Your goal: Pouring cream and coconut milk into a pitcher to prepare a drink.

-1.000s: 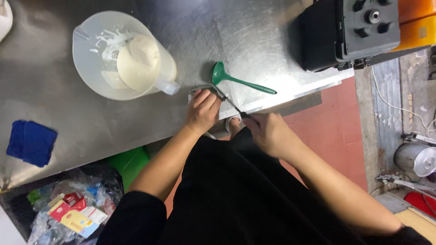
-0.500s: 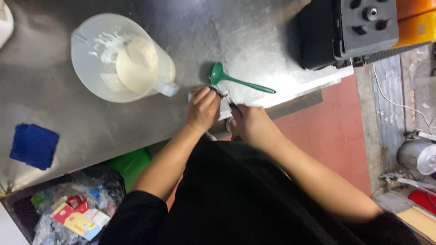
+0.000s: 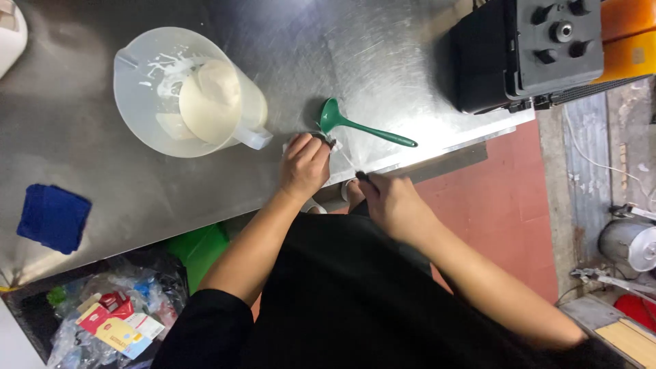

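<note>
Head view: at the edge of a steel counter (image 3: 383,61), our left hand (image 3: 304,166) pins a small white packet (image 3: 336,146) flat, fingers curled over it, while our right hand (image 3: 389,203) grips a dark-handled tool (image 3: 350,164), probably a knife or scissors, with its thin blade reaching to the packet; those fingers are wrapped tight round the handle. Compared with a second ago, the right hand sits a little lower and farther from the left, just off the counter's edge, and the blade shows more plainly between the two hands; we judge that the cut at the packet is under way rather than finished, since the packet lies where it was, under the left fingers. A green ladle (image 3: 355,124) lies just beyond the packet, bowl towards it, as before. A clear pitcher (image 3: 184,92) with cream-coloured liquid stands to the left, near the left hand, unmoved. A blue cloth (image 3: 53,217) lies well apart, a black machine (image 3: 529,48) stands at the far right, and a bag of rubbish (image 3: 113,318) sits below the counter.
</note>
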